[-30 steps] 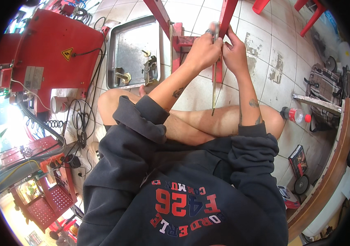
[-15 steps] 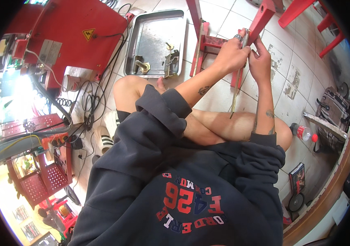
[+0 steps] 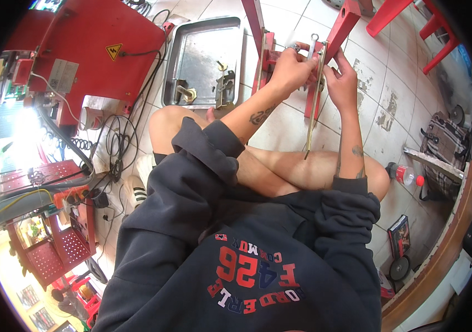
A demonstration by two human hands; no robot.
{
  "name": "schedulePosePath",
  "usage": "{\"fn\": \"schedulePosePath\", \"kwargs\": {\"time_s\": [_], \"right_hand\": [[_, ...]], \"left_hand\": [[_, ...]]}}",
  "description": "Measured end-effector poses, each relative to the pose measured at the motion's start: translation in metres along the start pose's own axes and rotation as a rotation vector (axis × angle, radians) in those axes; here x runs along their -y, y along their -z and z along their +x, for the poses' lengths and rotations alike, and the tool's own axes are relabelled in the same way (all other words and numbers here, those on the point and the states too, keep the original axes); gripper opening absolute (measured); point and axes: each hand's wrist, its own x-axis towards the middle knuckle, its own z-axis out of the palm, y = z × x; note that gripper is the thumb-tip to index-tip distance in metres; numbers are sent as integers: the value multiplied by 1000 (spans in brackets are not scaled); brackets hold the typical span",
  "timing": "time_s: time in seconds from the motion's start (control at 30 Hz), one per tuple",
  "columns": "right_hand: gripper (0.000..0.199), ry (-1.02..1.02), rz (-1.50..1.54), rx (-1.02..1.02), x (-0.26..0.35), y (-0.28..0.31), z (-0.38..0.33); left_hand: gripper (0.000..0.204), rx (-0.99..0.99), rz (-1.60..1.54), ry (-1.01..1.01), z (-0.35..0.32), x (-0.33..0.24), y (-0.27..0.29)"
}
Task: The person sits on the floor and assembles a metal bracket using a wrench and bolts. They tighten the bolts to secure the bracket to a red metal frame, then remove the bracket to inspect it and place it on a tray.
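My left hand (image 3: 290, 71) is closed round a silver wrench (image 3: 313, 46) whose ring end points up and away from me. My right hand (image 3: 344, 83) grips the slanted leg of a red metal frame (image 3: 342, 30), its thumb on the near side and its fingers reaching behind. Along that leg runs a thin metal strip (image 3: 314, 119), fixed near the top and hanging down toward my crossed legs. Whether the right fingertips also pinch a small fastener is hidden.
A metal tray (image 3: 240, 41) with several metal parts lies at the left beside a red machine (image 3: 100, 50). Black cables (image 3: 117, 133) coil on the tiles. Toward the right are a plastic bottle (image 3: 405, 174), a grinding disc (image 3: 400, 269) and red stools (image 3: 441, 39).
My left hand has drawn the wrench a little left, off the frame's leg, and its ring end now shows. The right hand keeps its place on the leg. The whole view has shifted slightly.
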Motion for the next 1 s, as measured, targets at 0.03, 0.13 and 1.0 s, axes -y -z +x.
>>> {"fn": "schedulePosePath", "kwargs": {"time_s": [0.03,0.13,1.0], "right_hand": [[59,1,17,6,1,1,1],[58,26,-26,-24,0,1,1],[60,43,-56,-19,-3,0,4]], "left_hand": [[42,-25,-43,32,-1,-5,-1],[43,-57,111,4,-8,-17,-6],[51,-184,119,-114,4,13,-34]]}}
